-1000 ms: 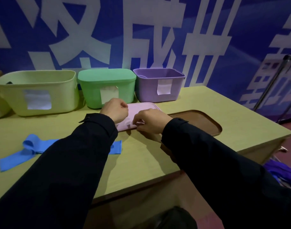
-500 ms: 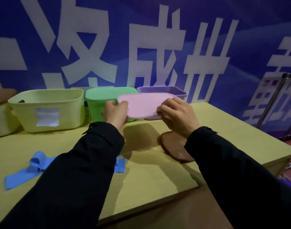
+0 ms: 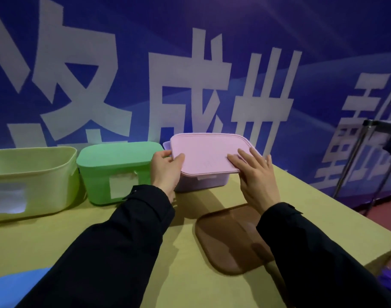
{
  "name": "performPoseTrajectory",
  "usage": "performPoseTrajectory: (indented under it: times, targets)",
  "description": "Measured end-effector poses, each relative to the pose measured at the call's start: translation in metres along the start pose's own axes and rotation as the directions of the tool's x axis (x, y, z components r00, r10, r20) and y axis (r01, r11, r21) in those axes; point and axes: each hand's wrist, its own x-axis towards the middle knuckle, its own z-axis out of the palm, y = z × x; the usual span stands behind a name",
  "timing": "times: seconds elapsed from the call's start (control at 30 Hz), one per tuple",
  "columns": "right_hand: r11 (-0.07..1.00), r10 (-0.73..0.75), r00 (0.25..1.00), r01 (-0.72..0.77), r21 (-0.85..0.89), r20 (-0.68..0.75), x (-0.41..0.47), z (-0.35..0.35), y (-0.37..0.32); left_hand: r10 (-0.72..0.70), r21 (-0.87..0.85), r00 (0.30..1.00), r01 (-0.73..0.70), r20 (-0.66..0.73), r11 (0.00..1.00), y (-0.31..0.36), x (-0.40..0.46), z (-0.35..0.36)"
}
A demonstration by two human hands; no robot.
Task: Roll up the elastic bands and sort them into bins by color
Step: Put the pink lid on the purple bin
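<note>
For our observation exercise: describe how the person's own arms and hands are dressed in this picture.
Both arms are covered by long, loose black sleeves that end at the wrist, the left sleeve and the right sleeve. The left hand and right hand are bare: no gloves show, and no rings or watch can be made out.

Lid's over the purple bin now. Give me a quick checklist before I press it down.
1. Pink lid over the purple bin: ok, though its near edge overhangs the bin front.
2. Left hand grip on the lid's left edge: ok.
3. Right hand flat on the lid's right side: ok.
4. Far rim seated: cannot tell, hidden behind the lid.
5. Green bin clear of the lid: ok, beside it, already lidded.
6. Blue band rolled: cannot tell, only partly in view.
</note>
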Motion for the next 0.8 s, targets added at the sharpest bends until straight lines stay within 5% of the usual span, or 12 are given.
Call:
performPoseTrajectory:
  times: [0.2,0.37,0.6,0.8]
  targets:
    - [0.996,0.047,0.996,-0.053,0.067,0.080,0.056,0.041,0.021,0.204,0.285,0.965,-0.245,0.166,0.927,-0.015,0.035,0.019]
    - [0.991,0.037,0.990,-0.054,0.125,0.134,0.083,0.073,0.028,0.215,0.503,0.975,-0.209,0.048,0.839,-0.024,0.063,0.016]
    - [0.958,0.001,0.980,-0.058,0.280,0.199,0.103,0.092,0.026,0.344,0.651,0.938,-0.284,0.037,0.704,-0.031,0.073,0.013]
    - [0.969,-0.060,0.969,-0.001,0.246,0.239,0.103,0.097,0.032,0.345,0.771,0.935,-0.280,0.084,0.571,-0.029,0.064,0.017]
